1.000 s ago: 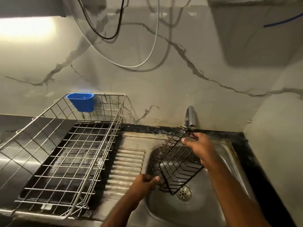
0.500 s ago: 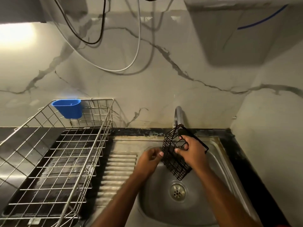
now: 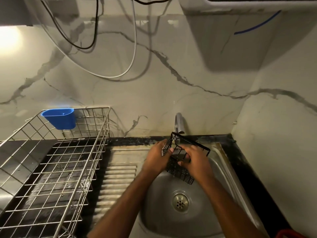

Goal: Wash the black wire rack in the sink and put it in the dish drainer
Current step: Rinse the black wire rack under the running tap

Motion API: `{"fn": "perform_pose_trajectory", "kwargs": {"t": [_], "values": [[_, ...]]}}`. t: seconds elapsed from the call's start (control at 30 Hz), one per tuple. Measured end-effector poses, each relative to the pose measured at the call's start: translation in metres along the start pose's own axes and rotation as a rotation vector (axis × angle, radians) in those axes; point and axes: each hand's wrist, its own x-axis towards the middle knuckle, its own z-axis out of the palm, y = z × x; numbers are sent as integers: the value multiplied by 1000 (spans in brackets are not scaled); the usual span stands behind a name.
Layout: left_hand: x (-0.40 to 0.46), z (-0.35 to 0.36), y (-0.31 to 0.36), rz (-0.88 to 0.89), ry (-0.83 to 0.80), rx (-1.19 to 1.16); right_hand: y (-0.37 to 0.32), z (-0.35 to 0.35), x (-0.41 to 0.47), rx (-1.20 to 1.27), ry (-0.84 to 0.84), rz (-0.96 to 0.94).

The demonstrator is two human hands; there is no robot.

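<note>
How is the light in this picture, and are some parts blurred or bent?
Head view: dim, warm light, with bright glare at the upper left wall; the wide lens bends the dish drainer outward; the black wire rack and both hands look slightly soft.

No text, label, brand, number or sign can be read anywhere in the head view. The surfaces that show, among them the blue cup (image 3: 59,118) hung on the dish drainer (image 3: 56,162), the tap (image 3: 178,121) and the marble wall (image 3: 154,86), bear no legible marking.
</note>
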Motion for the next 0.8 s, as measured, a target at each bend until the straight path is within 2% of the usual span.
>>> {"fn": "perform_pose_trajectory", "kwargs": {"t": [0.1,0.23,0.4,0.6,0.8], "values": [[8,5,2,-16,-12,29,5,-5,1,-74,-25,-43],[18,7,0,-16,-40,73,18,-13,9,-162,-152,-79],[30,2,-5,-5,-86,92,27,-14,20,-175,-221,-149],[38,-2,-17,-112,-164,107,24,-14,32,-299,-262,-232],[26,5,-35,-342,-85,-202,20,-10,39,-310,-336,-277]]}}
